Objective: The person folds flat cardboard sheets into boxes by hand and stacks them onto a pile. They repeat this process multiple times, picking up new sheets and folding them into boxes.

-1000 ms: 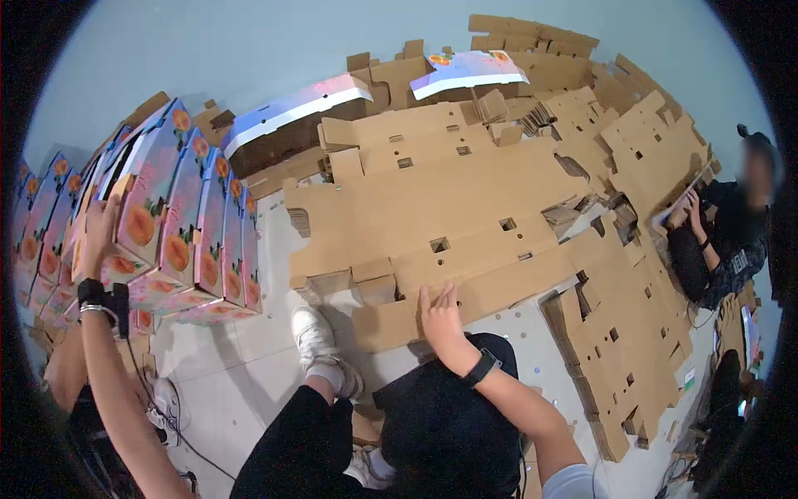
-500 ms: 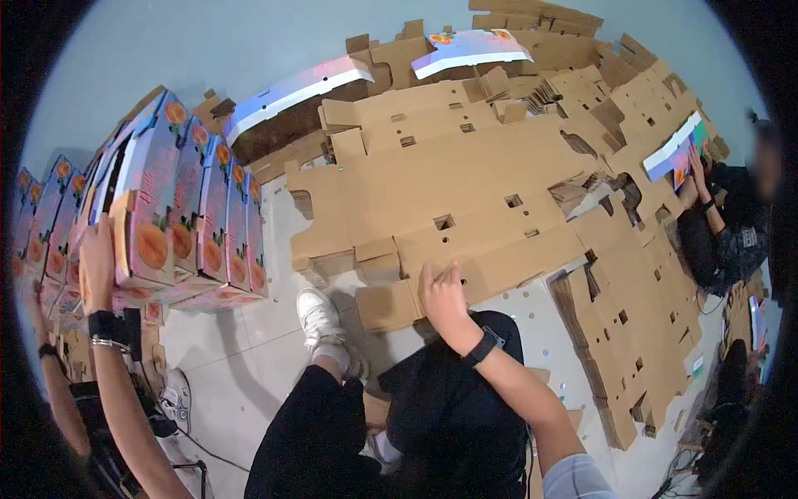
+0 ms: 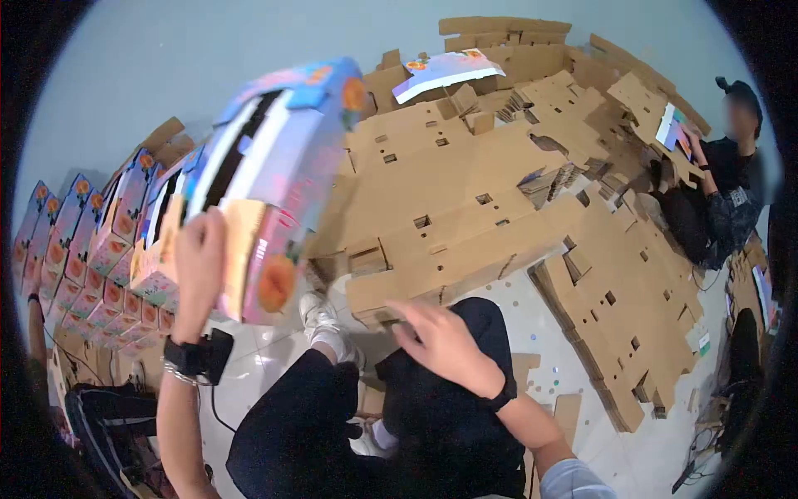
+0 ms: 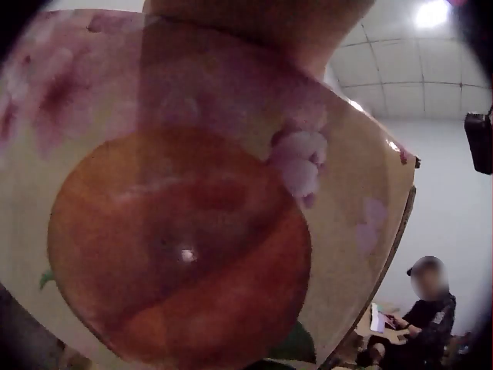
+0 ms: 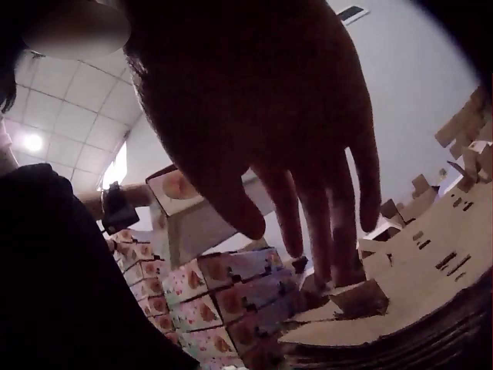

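In the head view my left hand (image 3: 199, 262) grips the near end of a printed fruit box (image 3: 287, 179), which hangs tilted in the air above the floor. The box's printed side (image 4: 185, 231) fills most of the left wrist view. My right hand (image 3: 445, 345) holds nothing; its fingers are spread above the near edge of a stack of flat brown cardboard (image 3: 465, 258), beside my knee. From the right wrist view, the right hand (image 5: 269, 100) has its fingers extended over the cardboard (image 5: 400, 293), and whether they touch it I cannot tell.
Rows of printed boxes (image 3: 108, 241) stand stacked at the left. Another cardboard stack (image 3: 615, 308) lies to the right. A printed flap (image 3: 449, 73) rests near the back wall. A person (image 3: 731, 191) sits at the far right, handling a printed sheet. A cable hangs by my left wrist.
My left hand has lifted the box off the left rows and carried it right, toward the cardboard. My right hand's fingers have spread and turned leftward. The view has shifted left.
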